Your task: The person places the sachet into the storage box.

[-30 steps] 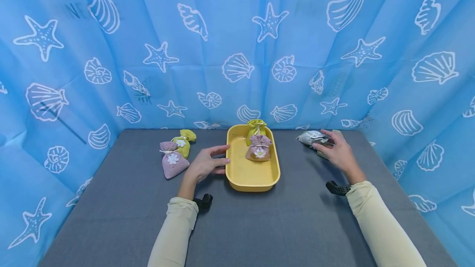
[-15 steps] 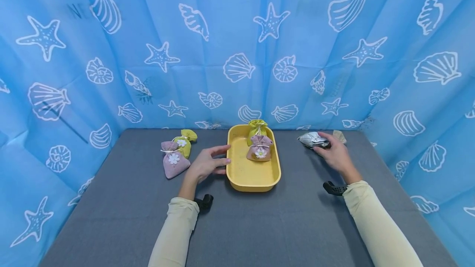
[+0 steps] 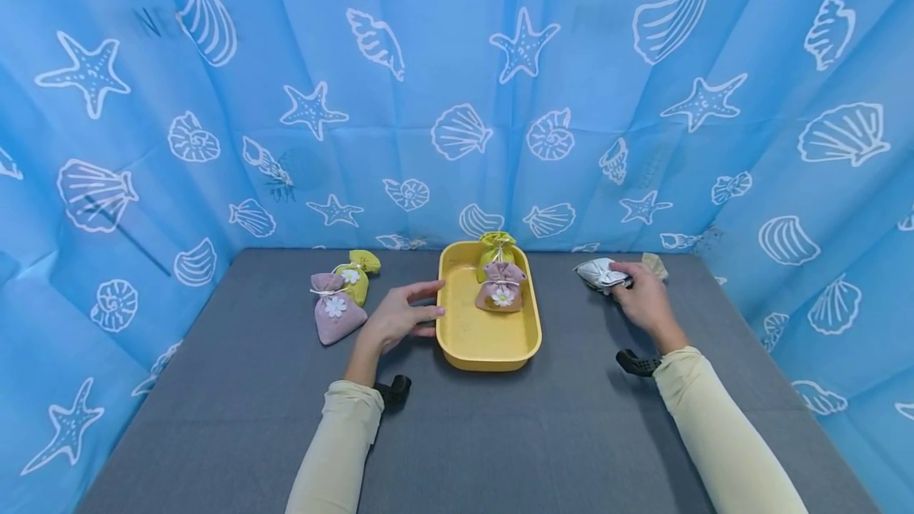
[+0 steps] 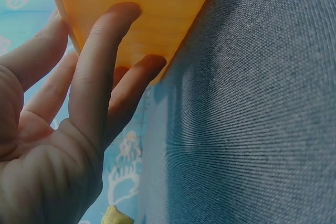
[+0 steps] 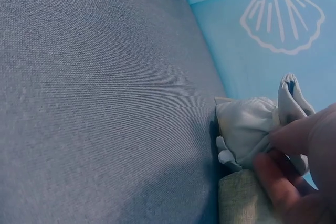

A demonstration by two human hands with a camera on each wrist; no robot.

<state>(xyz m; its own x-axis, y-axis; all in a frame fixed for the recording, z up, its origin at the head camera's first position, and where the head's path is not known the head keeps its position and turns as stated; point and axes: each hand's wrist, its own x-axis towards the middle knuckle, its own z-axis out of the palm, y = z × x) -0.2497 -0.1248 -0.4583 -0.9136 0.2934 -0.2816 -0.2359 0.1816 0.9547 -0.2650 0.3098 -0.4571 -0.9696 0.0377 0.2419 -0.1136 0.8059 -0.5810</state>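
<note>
In the head view my left hand (image 3: 396,316) touches the left side of a yellow plastic tub (image 3: 457,343); its fingers lie extended against the tub's outer wall (image 4: 157,19) in the left wrist view. Farther right, my right hand (image 3: 648,306) pinches the gathered neck of a silvery-grey drawstring pouch (image 3: 596,273) between thumb and fingers. The right wrist view shows this pouch's puffed body (image 5: 247,127) close to the cloth. A beige pouch (image 5: 244,200) sits right beside it, partly covered by my fingers.
Inside the tub, a mauve pouch (image 3: 501,292) with a flower leans before a lime-green pouch (image 3: 493,260). To the left lie another mauve pouch (image 3: 337,320) and a lime-green one (image 3: 360,280). A blue shell-print curtain (image 3: 457,86) hangs behind the grey cloth-covered table (image 3: 485,443).
My right hand has shifted a little left and its fingers have closed on the neck of the grey pouch. More of the beige pouch shows behind that hand. My left hand stays at the tub.
</note>
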